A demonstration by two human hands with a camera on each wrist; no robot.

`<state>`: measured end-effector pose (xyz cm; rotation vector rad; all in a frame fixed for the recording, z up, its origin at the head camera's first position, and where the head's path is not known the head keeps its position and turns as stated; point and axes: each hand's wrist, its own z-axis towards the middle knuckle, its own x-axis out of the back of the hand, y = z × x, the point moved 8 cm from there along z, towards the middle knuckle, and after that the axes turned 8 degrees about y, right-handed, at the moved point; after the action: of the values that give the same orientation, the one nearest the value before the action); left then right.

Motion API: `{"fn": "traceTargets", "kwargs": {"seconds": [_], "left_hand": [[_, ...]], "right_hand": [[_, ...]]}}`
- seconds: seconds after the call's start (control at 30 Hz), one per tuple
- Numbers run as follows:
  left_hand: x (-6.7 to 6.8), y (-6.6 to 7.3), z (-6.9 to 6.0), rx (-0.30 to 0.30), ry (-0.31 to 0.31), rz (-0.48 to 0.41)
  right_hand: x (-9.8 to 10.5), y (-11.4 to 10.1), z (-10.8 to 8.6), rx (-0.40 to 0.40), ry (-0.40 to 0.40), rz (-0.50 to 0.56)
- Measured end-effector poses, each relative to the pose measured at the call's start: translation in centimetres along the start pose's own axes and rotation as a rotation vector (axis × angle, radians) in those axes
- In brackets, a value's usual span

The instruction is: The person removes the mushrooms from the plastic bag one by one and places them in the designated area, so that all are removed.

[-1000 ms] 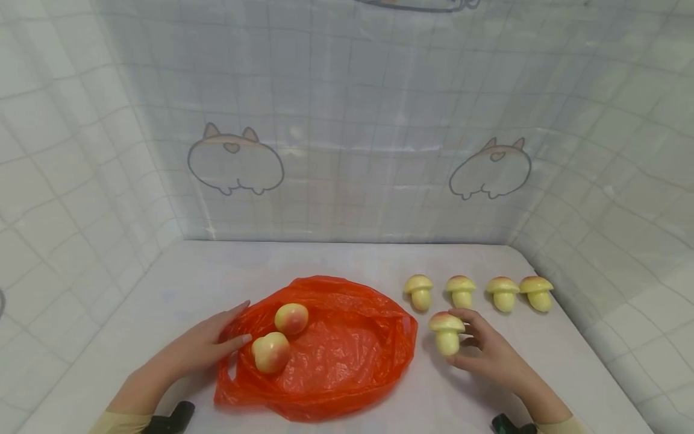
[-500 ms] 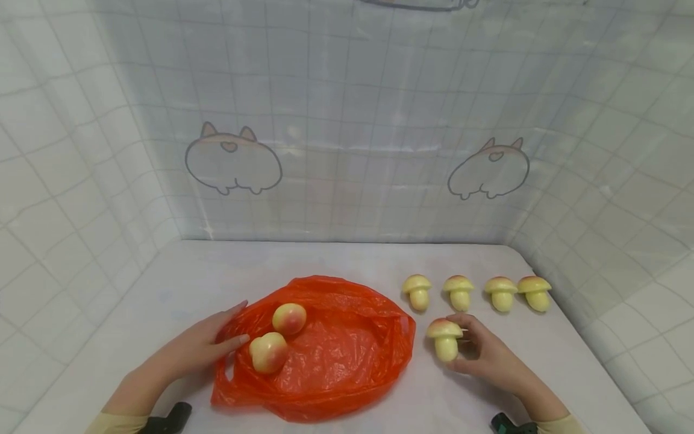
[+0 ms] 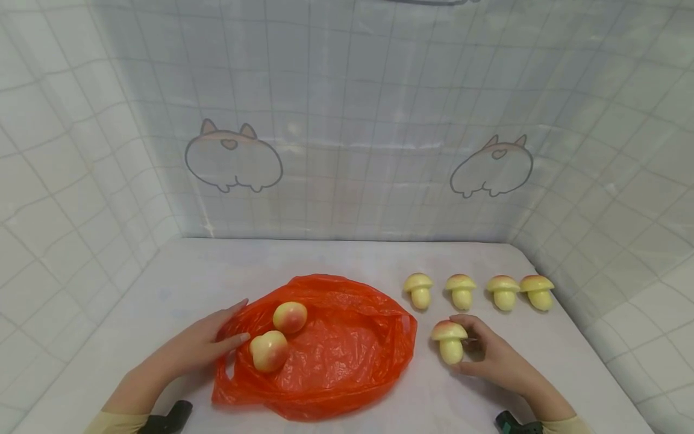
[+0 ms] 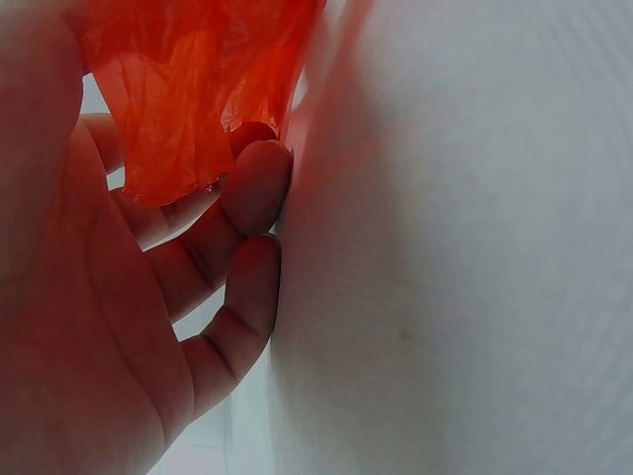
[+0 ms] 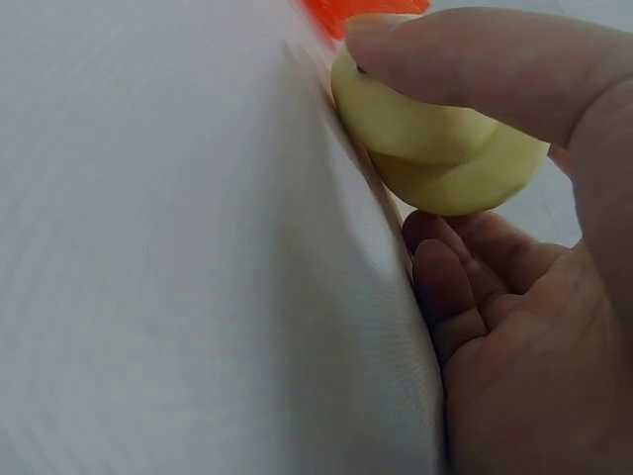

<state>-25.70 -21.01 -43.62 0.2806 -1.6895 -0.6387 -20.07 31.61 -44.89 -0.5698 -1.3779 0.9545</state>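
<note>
A red plastic bag (image 3: pixel 347 355) lies spread on the table, with two yellow-and-red rounded pieces (image 3: pixel 290 317) on its left part. My left hand (image 3: pixel 200 345) holds the bag's left edge; in the left wrist view, red plastic (image 4: pixel 168 109) lies between the thumb side and the curved fingers of the hand (image 4: pixel 148 267). Right of the bag, my right hand (image 3: pixel 496 358) grips a yellow mushroom-shaped piece (image 3: pixel 450 343) that stands upright at the table surface. The right wrist view shows the thumb of that hand (image 5: pixel 534 198) against the piece (image 5: pixel 435 148), other fingers below.
Several similar mushroom-shaped pieces stand in a row behind the right hand, the leftmost (image 3: pixel 418 292) nearest the bag and the rightmost (image 3: pixel 538 293) near the table's right edge. Sheets with a grid pattern (image 3: pixel 347 181) enclose the back and sides.
My right hand has lowered the mushroom-shaped piece a little toward the front of the table. The left hand and the bag have hardly moved.
</note>
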Motion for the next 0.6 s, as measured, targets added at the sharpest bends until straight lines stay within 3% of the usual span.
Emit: {"fn": "traceTargets", "kwargs": {"seconds": [0.6], "left_hand": [[0.08, 0.0, 0.04, -0.018, 0.011, 0.009]], "right_hand": [[-0.17, 0.12, -0.11, -0.012, -0.034, 0.009]]}}
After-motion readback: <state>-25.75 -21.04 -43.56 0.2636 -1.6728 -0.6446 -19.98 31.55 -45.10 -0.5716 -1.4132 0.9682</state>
